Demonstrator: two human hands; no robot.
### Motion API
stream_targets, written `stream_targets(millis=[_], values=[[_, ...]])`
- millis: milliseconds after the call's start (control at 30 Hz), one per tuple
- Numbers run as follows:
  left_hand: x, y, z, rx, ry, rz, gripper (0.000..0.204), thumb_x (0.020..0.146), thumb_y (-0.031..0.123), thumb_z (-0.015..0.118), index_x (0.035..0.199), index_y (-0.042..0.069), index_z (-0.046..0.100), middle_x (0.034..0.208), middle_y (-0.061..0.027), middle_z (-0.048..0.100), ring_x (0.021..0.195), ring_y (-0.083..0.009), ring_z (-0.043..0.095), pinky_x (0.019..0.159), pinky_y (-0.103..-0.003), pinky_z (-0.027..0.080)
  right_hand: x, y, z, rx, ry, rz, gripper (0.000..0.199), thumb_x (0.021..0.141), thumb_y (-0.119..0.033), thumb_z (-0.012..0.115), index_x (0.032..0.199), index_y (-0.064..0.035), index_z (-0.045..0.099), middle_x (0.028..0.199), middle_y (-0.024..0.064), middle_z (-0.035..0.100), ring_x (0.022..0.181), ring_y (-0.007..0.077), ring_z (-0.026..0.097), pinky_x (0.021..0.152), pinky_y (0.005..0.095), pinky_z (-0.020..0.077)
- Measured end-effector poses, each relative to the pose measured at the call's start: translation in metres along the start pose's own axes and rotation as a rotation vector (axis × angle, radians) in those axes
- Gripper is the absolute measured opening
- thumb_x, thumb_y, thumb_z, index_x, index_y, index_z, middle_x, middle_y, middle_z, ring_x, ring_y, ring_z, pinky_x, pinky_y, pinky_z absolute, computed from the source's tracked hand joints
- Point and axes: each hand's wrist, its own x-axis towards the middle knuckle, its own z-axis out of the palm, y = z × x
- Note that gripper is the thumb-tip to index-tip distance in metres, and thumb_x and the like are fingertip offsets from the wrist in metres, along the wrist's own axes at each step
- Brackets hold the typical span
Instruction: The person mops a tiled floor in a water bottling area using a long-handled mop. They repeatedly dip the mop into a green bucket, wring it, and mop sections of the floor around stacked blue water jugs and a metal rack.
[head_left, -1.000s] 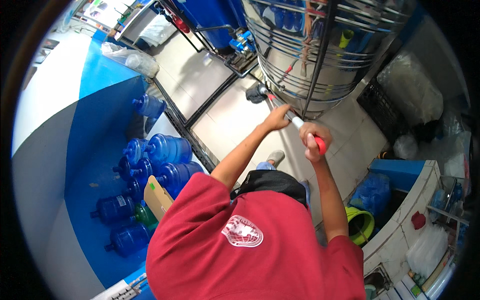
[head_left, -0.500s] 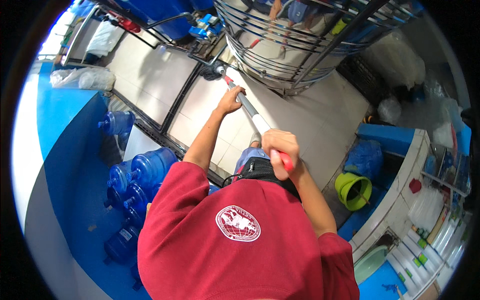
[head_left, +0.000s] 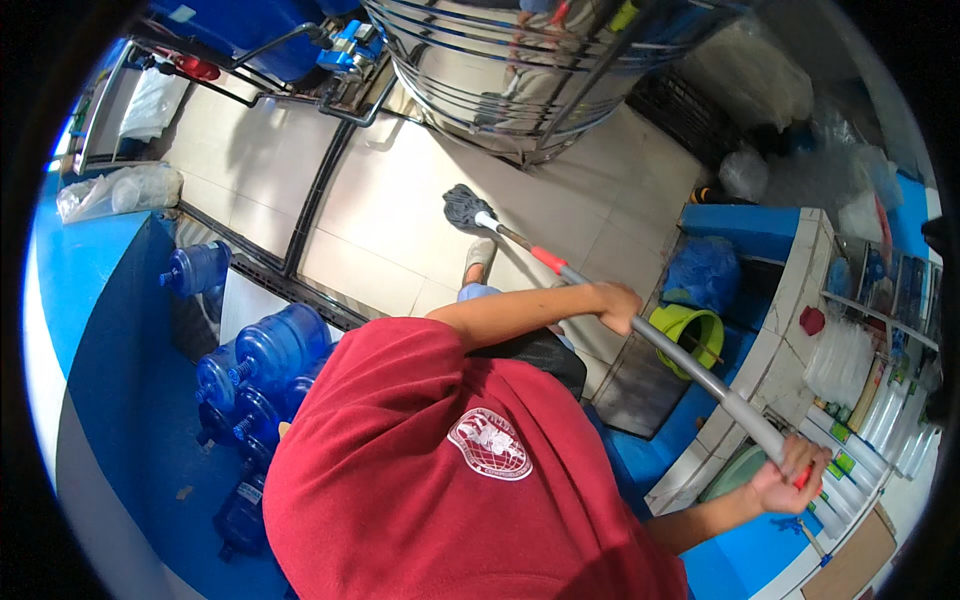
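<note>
Head view: L hand (head_left: pixel 617 306) & R hand (head_left: pixel 788 478) both gripping a long mop (head_left: pixel 683 360), which slants from upper ctr to lower right.

L hand is wrapped round the grey pole (head_left: pixel 722 394), right of ctr; palm side and most fingertips hidden. R hand is clenched on the handle end, lower right; fingers cover most of the red grip (head_left: pixel 803 476), only a bit shows. Dark string mop head (head_left: pixel 463 207) sits upper ctr, just beside a shoe (head_left: pixel 480 258), on or just over pale floor tiles (head_left: pixel 390 232); can't tell if strands touch.

Lime-green bucket (head_left: pixel 680 318), right of ctr, partly behind pole; stick inside hard to make out. Blue water jugs (head_left: pixel 283 340) pile up at left, some blocked by red T-shirt (head_left: pixel 400 450), so count unclear. Shiny metal tank (head_left: pixel 500 85), top ctr, cropped by upper edge. Clear plastic bag (head_left: pixel 755 80), upper right: murky, contents unreadable.
</note>
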Motion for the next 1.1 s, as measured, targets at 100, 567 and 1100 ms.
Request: stream_targets(millis=[100, 567, 1100], values=[[0.042, 0.051, 0.027, -0.013, -0.051, 0.051, 0.036, 0.065, 0.029, 0.062, 0.083, -0.001, 0.072, 0.081, -0.0240, 0.069, 0.080, -0.0365, 0.068, 0.072, -0.047, 0.052, -0.008, -0.041, -0.057, -0.200, 0.138, -0.119, 0.021, 0.099, -0.012, 0.039, 0.102, 0.0022, 0.053, 0.053, -0.0051, 0.029, 0.047, 0.0059, 0.029, 0.057, 0.0258, 0.0303], [0.130, 0.016, 0.121, -0.083, 0.228, -0.228, 0.029, 0.062, 0.029, 0.065, 0.079, 0.007, 0.072, 0.081, -0.0201, 0.069, 0.086, -0.0366, 0.068, 0.078, -0.047, 0.053, 0.028, 0.077, -0.230, 0.045, 0.063, -0.099, 0.004, 0.089, -0.009, 0.044, 0.086, -0.0107, 0.045, 0.049, -0.0035, 0.029, 0.041, 0.0070, 0.026, 0.046, 0.0258, 0.0258], [-0.078, -0.067, 0.128, 0.177, 0.863, -0.869, 0.047, 0.079, 0.029, 0.070, 0.116, 0.007, 0.053, 0.117, -0.0158, 0.059, 0.110, -0.0337, 0.057, 0.099, -0.048, 0.042, -0.025, 0.208, -0.057, 0.396, -0.368, 0.163, 0.013, 0.086, -0.002, 0.041, 0.075, -0.0042, 0.048, 0.050, 0.0025, 0.037, 0.044, 0.0124, 0.031, 0.050, 0.0314, 0.0354]])
